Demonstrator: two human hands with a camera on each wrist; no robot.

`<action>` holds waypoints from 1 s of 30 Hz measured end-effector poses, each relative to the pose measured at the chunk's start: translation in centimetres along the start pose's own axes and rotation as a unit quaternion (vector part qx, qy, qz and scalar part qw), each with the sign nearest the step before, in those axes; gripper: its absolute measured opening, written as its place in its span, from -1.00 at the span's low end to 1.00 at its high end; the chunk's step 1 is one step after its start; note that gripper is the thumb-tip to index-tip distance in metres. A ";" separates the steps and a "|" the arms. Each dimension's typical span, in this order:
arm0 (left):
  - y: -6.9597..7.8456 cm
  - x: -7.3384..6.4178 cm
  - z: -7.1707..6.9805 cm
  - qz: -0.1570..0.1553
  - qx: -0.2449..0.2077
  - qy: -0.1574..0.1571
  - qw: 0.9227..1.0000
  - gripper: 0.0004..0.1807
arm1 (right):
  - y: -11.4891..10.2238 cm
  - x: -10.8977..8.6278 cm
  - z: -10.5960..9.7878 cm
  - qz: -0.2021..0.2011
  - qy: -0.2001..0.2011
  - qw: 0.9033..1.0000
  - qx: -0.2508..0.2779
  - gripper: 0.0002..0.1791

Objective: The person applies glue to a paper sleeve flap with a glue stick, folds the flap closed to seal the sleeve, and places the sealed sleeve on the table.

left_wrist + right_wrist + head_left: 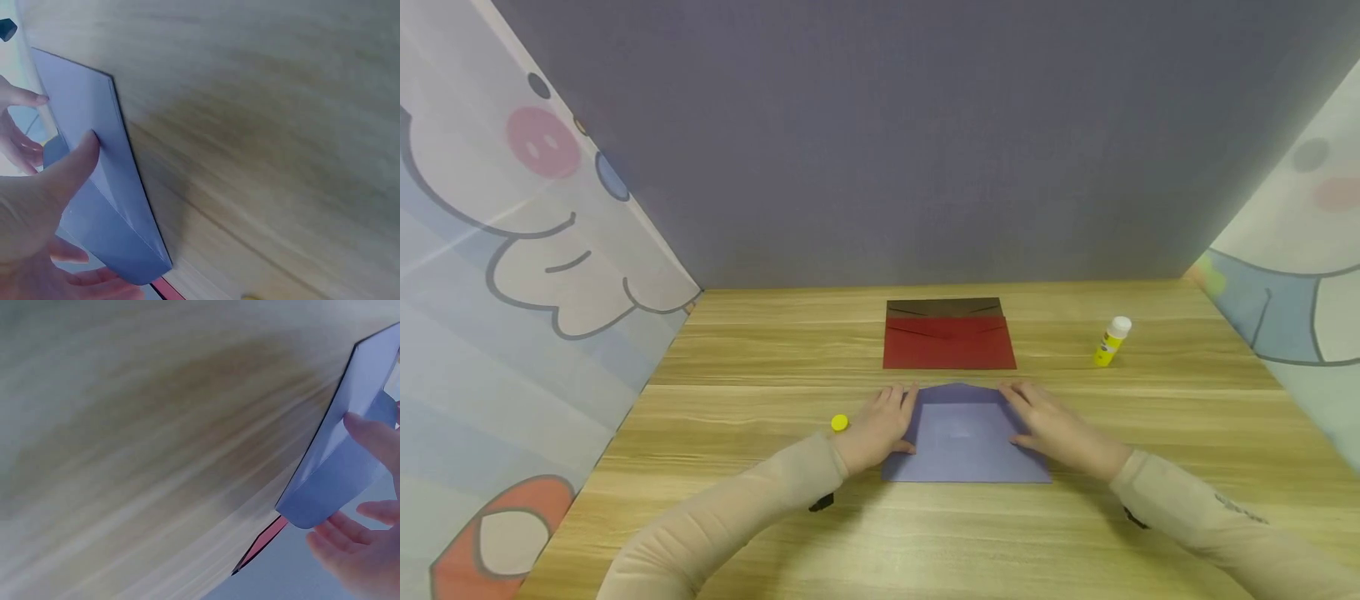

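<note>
A purple envelope (966, 446) lies on the table, its flap (958, 393) raised along the far side. My left hand (880, 425) holds it at the left, with the thumb on the body and the fingers behind the flap, as the left wrist view shows. On the right side, my right hand (1048, 421) grips it the same way; in the right wrist view its thumb rests on the envelope (350, 447) and its fingertips are at the flap's outer edge.
Beyond the purple envelope lies a red envelope (951, 346), overlapping a dark brown envelope (943, 307). A yellow glue stick (1108, 343) with a white end stands at the right. One small round yellow cap (839, 423) sits beside my left wrist. A grey panel (925, 150) borders the table's back.
</note>
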State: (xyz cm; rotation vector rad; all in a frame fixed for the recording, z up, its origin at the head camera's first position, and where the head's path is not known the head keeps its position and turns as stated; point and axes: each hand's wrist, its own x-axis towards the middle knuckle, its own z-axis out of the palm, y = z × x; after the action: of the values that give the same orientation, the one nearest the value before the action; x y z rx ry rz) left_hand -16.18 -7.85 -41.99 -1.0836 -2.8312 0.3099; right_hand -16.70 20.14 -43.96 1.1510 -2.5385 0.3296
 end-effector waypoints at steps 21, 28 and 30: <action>1.0 -0.8 -0.5 0.052 -0.001 -0.030 0.998 -0.46 | -0.8 -0.9 0.2 -0.043 0.005 0.999 0.006 -0.51; 1.0 -0.9 -0.1 0.067 0.007 -0.035 0.997 -0.50 | -1.1 -0.9 0.3 -0.044 -0.002 0.999 -0.003 -0.55; 1.0 -0.9 0.0 0.073 0.014 -0.037 0.997 -0.51 | -1.2 -0.9 0.3 -0.042 -0.011 0.999 -0.005 -0.55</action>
State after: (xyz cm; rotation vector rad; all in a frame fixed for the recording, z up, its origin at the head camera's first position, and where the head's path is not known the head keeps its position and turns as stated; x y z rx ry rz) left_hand -14.89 -7.72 -42.26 -1.3032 -2.8063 0.4086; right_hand -15.29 19.89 -44.56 1.2596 -2.4997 0.2838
